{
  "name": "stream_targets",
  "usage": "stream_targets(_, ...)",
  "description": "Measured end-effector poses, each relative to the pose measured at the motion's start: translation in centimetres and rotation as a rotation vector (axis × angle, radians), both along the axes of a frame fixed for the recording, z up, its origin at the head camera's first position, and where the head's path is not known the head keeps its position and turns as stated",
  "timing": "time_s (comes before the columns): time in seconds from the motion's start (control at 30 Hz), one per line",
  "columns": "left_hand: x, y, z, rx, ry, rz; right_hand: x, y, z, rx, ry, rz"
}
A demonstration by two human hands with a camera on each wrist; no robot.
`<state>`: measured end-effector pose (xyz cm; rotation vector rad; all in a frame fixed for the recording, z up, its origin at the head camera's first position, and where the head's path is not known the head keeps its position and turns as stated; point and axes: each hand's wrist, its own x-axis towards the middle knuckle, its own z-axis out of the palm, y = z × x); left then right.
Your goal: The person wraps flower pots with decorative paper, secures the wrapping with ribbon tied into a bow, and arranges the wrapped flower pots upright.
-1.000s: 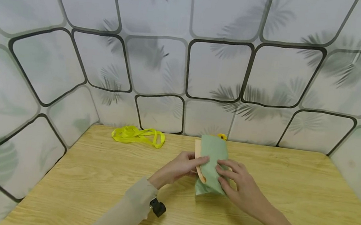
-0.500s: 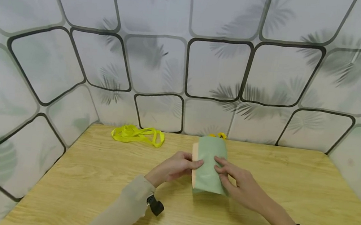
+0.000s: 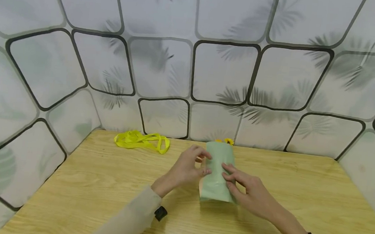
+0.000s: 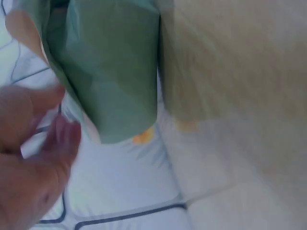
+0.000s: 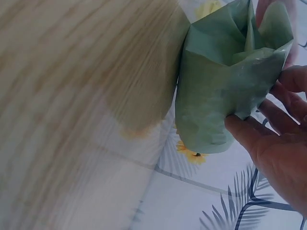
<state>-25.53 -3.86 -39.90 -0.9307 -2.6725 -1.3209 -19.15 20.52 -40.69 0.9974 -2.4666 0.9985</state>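
A bundle of green wrapping paper (image 3: 215, 183) lies on the table, its paler peach edge showing along the left side. Yellow flowers (image 3: 229, 141) peek out past its far end; in the right wrist view one flower (image 5: 192, 152) shows a dark centre. My left hand (image 3: 186, 167) is at the bundle's left edge, thumb and fingers spread apart. In the left wrist view a fingertip (image 4: 60, 93) meets the paper's edge, with no paper gripped. My right hand (image 3: 248, 192) rests its fingertips on the right side of the paper, fingers slightly bent.
A loose heap of yellow ribbon (image 3: 142, 141) lies at the back left of the wooden table (image 3: 99, 187). A patterned curtain (image 3: 225, 73) rises right behind the table's back edge and along both sides.
The bundle's left flap, earlier folded over near the left thumb, now lies flatter. My left hand has let go of the left edge and spread its fingers; the right hand stays on the paper.
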Motion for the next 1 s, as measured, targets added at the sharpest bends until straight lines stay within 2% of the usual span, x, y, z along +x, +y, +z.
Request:
stream_targets(0.03, -0.1, 0.0, 0.1, -0.026, 0.075, -0.074, 0.0, 0.1, 0.0, 0.003, -0.023, 0.005)
stream_targets(0.07, -0.3, -0.1, 0.2, -0.039, 0.123, -0.150, 0.0, 0.3, 0.1, 0.002, -0.057, 0.012)
stream_targets(0.1, -0.5, -0.2, 0.3, -0.058, 0.147, -0.213, 0.0, 0.5, 0.1, 0.000, -0.091, 0.022)
stream_targets(0.17, -0.7, -0.4, 0.5, -0.096, 0.130, -0.291, -0.1, 0.9, 0.1, -0.012, -0.174, 0.049)
stream_targets(0.3, -0.9, -0.7, 1.0, -0.144, 0.010, -0.338, -0.3, 1.7, 0.1, -0.012, -0.304, 0.112)
stream_targets(0.37, -0.8, -0.7, 1.2, -0.168, -0.016, -0.356, -0.5, 2.1, 0.1, -0.020, -0.365, 0.156)
stream_targets(0.47, -0.6, -0.5, 1.3, -0.201, 0.002, -0.380, -0.8, 2.7, 0.0, -0.066, -0.475, 0.228)
stream_targets(0.57, -0.3, -0.3, 1.2, -0.230, 0.060, -0.383, -1.1, 3.0, -0.2, -0.118, -0.525, 0.291)
stream_targets(0.63, -0.2, -0.2, 1.1, -0.239, 0.101, -0.370, -1.3, 3.1, -0.5, -0.144, -0.496, 0.314)
stream_targets(0.73, -0.2, 0.1, 0.6, -0.235, 0.202, -0.357, -1.5, 2.7, -1.0, -0.171, -0.376, 0.298)
stream_targets(0.87, -0.1, 0.4, 0.2, -0.236, 0.355, -0.329, -1.7, 1.9, -1.5, -0.149, -0.168, 0.196)
stream_targets(1.0, 0.2, 0.6, 0.0, -0.254, 0.408, -0.288, -1.9, 0.7, -1.5, -0.081, -0.008, 0.093)
